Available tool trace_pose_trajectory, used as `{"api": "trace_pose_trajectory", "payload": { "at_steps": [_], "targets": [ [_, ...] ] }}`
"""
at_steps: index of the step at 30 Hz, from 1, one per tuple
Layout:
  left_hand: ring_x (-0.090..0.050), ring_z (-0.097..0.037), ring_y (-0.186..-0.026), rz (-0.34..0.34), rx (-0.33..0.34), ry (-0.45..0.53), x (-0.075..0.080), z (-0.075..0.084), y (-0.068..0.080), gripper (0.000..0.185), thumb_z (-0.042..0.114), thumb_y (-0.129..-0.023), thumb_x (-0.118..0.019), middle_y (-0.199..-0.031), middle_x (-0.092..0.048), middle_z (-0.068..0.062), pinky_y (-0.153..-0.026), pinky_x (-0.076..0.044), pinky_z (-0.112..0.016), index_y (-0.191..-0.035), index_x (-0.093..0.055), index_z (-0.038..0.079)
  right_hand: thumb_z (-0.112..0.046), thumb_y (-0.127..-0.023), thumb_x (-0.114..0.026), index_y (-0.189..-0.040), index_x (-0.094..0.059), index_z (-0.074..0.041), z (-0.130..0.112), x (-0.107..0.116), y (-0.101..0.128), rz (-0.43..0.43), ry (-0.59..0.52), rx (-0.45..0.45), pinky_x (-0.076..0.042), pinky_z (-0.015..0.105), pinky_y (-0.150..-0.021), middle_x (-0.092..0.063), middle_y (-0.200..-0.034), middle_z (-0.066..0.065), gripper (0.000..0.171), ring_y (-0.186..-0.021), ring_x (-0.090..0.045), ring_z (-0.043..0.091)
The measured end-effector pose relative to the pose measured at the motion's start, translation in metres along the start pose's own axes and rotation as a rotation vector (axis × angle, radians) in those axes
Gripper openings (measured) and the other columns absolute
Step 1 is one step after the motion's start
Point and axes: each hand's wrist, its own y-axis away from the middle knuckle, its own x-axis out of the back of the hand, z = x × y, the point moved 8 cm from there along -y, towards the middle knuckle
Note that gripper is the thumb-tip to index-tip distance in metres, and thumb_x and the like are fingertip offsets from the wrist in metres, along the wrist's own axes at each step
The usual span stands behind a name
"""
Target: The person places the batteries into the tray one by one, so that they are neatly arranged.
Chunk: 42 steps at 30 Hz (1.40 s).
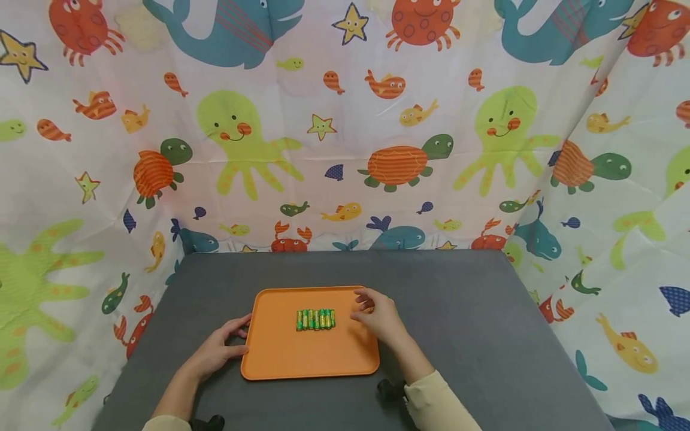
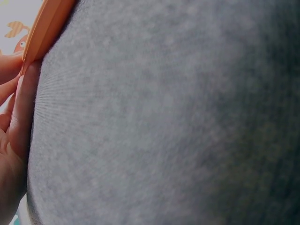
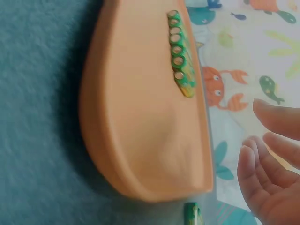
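Observation:
An orange tray (image 1: 309, 359) lies on the grey table, with a row of several green and yellow batteries (image 1: 315, 319) standing side by side at its middle. My left hand (image 1: 229, 344) rests on the table, its thumb and fingers touching the tray's left rim (image 2: 44, 28). Over the tray's right rim hovers my right hand (image 1: 374, 312), its fingers loose and holding nothing. The right wrist view shows the battery row (image 3: 180, 58) end-on, my spread fingers (image 3: 267, 159), and one more battery (image 3: 192, 215) just past the tray's rim.
The grey table (image 1: 485, 311) fills the space between cloth walls printed with sea animals (image 1: 345, 149), which close off the back and both sides. A dark object (image 1: 390, 390) sits by my right sleeve near the front edge.

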Motion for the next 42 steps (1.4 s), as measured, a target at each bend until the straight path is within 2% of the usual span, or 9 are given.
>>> {"api": "trace_pose_trajectory", "payload": {
  "at_steps": [5,11,19,24,27,33,42],
  "targets": [
    [-0.047,-0.028,-0.119,0.0,0.019,0.015,-0.001,-0.004,-0.001,0.08,0.015,-0.089,-0.076,-0.15,-0.041,-0.015,-0.083,-0.056,-0.027,-0.158,-0.035,0.016,-0.009,-0.08,-0.084,-0.128,-0.067,-0.015,0.004,0.016,0.001,0.044,-0.012,-0.014,-0.056,0.036,-0.079,-0.07,-0.115,0.014,0.051,-0.097,-0.066,0.03],
    [-0.047,-0.029,-0.119,-0.005,-0.002,0.006,0.0,-0.001,-0.001,0.08,0.016,-0.09,-0.075,-0.15,-0.04,-0.018,-0.083,-0.056,-0.028,-0.159,-0.034,0.013,-0.007,-0.08,-0.085,-0.129,-0.067,-0.011,0.017,0.036,0.004,0.077,0.002,-0.046,-0.057,0.035,-0.079,-0.069,-0.118,0.014,0.052,-0.098,-0.066,0.032],
    [-0.047,-0.029,-0.12,0.02,0.036,-0.013,0.001,-0.004,-0.001,0.08,0.016,-0.089,-0.076,-0.148,-0.042,-0.014,-0.083,-0.055,-0.027,-0.158,-0.036,0.017,-0.008,-0.079,-0.086,-0.136,-0.063,-0.012,0.04,0.058,0.01,0.054,0.04,-0.083,-0.057,0.043,-0.084,-0.066,-0.128,0.012,0.062,-0.11,-0.064,0.032],
    [-0.047,-0.029,-0.118,0.014,0.028,-0.015,0.0,-0.003,0.0,0.079,0.016,-0.09,-0.076,-0.147,-0.043,-0.016,-0.082,-0.056,-0.027,-0.158,-0.036,0.016,-0.007,-0.075,-0.088,-0.138,-0.061,-0.012,0.058,0.064,0.013,0.033,0.094,-0.123,-0.056,0.044,-0.085,-0.065,-0.131,0.012,0.068,-0.112,-0.063,0.031],
    [-0.047,-0.028,-0.118,0.018,0.044,-0.009,-0.001,-0.004,-0.001,0.079,0.016,-0.089,-0.076,-0.146,-0.043,-0.015,-0.082,-0.056,-0.027,-0.158,-0.037,0.017,-0.006,-0.072,-0.09,-0.137,-0.061,-0.011,0.068,0.065,0.015,0.027,0.128,-0.145,-0.054,0.047,-0.088,-0.066,-0.13,0.011,0.071,-0.11,-0.063,0.029],
    [-0.047,-0.029,-0.119,0.027,0.046,-0.004,0.001,-0.006,-0.002,0.08,0.017,-0.089,-0.077,-0.147,-0.043,-0.014,-0.082,-0.056,-0.028,-0.158,-0.037,0.017,-0.006,-0.069,-0.091,-0.138,-0.059,-0.007,0.082,0.062,0.018,-0.012,0.159,-0.182,-0.052,0.05,-0.093,-0.065,-0.132,0.014,0.076,-0.113,-0.063,0.032],
    [-0.048,-0.029,-0.12,0.033,0.045,-0.019,0.002,-0.007,-0.003,0.08,0.017,-0.088,-0.078,-0.147,-0.044,-0.012,-0.083,-0.055,-0.026,-0.157,-0.038,0.019,-0.004,-0.07,-0.089,-0.124,-0.071,-0.006,0.085,0.057,0.019,-0.035,0.238,-0.164,-0.051,0.05,-0.091,-0.062,-0.123,0.013,0.057,-0.108,-0.063,0.031]
  ]
}}
